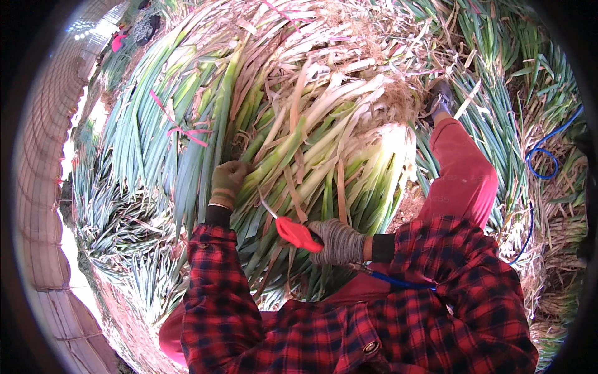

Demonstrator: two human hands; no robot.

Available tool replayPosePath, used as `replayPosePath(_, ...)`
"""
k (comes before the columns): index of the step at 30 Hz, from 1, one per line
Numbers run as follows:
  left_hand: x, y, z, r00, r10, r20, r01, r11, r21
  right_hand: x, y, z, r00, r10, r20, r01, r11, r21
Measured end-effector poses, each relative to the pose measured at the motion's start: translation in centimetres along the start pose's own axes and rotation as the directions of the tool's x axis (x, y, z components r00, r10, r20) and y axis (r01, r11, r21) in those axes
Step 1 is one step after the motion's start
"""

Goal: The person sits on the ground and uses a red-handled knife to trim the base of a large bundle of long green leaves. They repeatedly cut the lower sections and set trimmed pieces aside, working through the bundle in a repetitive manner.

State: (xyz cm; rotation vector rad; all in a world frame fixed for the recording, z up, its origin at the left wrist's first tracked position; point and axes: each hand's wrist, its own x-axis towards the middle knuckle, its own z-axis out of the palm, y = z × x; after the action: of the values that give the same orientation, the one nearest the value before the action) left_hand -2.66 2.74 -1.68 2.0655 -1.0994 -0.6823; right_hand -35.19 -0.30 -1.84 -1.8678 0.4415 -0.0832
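Observation:
My left hand (230, 182), in a greenish glove, is closed around green onion leaves (221, 118) at the middle of the pile. My right hand (336, 242), in a grey knit glove, grips a red-handled air gun (293, 232) with a thin, bent metal tip that points up-left among the stalks, just right of my left hand. A blue hose runs from under that hand toward the right. The pale stems and dry, hairy roots (398, 96) lie toward the upper right of the pile. Pink ties (187, 134) lie on the leaves.
More onion bundles (483, 43) cover the ground around me. A loop of blue hose (542, 162) lies at the right. My bent leg (461, 168) and shoe extend to the upper right. A curved greenhouse wall (43, 206) runs along the left. Small dark and pink items (142, 30) sit at the far upper left.

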Motion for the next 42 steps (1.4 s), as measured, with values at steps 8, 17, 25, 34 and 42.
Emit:
replayPosePath(8, -1.1, 2.6, 0.7, 0.998, -0.039, 0.056, 0.023, 0.964, 0.265, 2.1, 4.3, -5.1, 0.949, 0.218, -0.228, -0.225, 0.974, -0.004)
replayPosePath(17, -1.6, 3.2, -0.6, 0.989, -0.114, 0.092, 0.093, 0.973, 0.213, 4.4, 8.3, -11.4, 0.841, 0.278, -0.464, -0.241, 0.961, 0.139)
replayPosePath(25, -3.0, 2.5, -0.8, 0.996, -0.064, 0.063, 0.05, 0.98, 0.192, 5.1, 10.5, -15.3, 0.701, 0.348, -0.622, -0.259, 0.937, 0.233)
replayPosePath(34, 6.9, 7.1, -2.6, 0.796, 0.456, -0.398, -0.175, 0.803, 0.57, 3.4, 4.2, -11.5, 0.866, 0.117, -0.487, -0.049, 0.988, 0.15)
replayPosePath(42, 13.0, 5.8, -5.1, 0.944, 0.169, -0.284, 0.136, 0.586, 0.799, 4.7, 3.7, -10.4, 0.903, 0.079, -0.422, -0.095, 0.995, -0.017)
